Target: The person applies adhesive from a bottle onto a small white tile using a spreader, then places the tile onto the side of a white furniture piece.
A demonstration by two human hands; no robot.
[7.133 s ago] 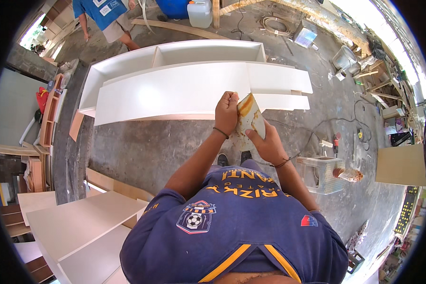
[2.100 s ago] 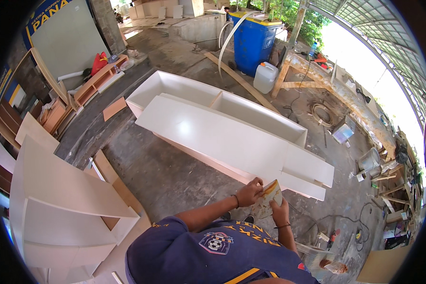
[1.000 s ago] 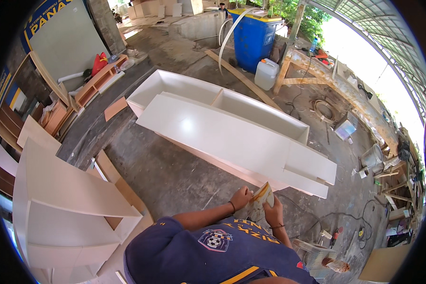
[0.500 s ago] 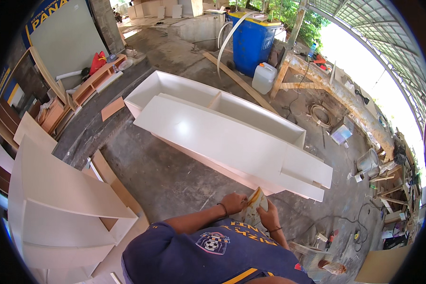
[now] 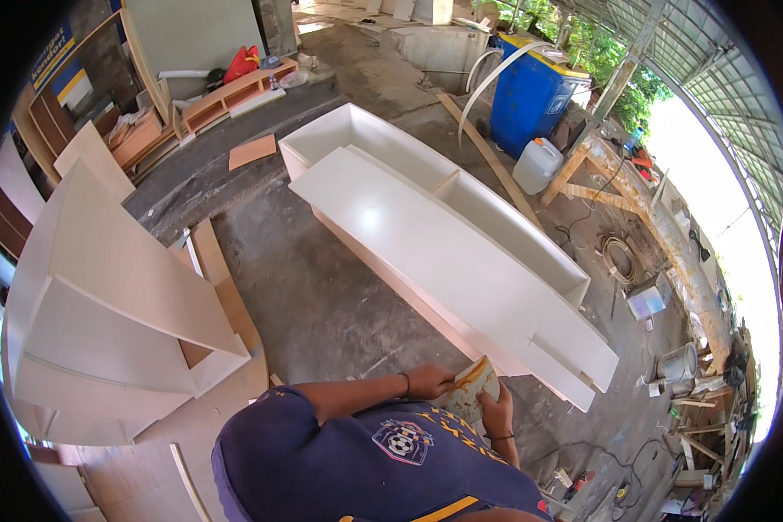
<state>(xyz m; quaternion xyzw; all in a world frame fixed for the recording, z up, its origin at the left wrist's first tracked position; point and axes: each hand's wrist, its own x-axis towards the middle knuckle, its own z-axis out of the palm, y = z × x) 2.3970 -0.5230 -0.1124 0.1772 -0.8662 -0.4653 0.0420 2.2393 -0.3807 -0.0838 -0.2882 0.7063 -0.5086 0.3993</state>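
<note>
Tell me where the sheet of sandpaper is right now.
In the head view, the sandpaper sheet is low and centre-right, held between the left hand and right hand, just in front of the long white cabinet's near edge.

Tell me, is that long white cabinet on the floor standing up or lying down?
Lying down. The long white wooden cabinet rests lengthwise on the concrete floor, its open compartments facing upward.
</note>
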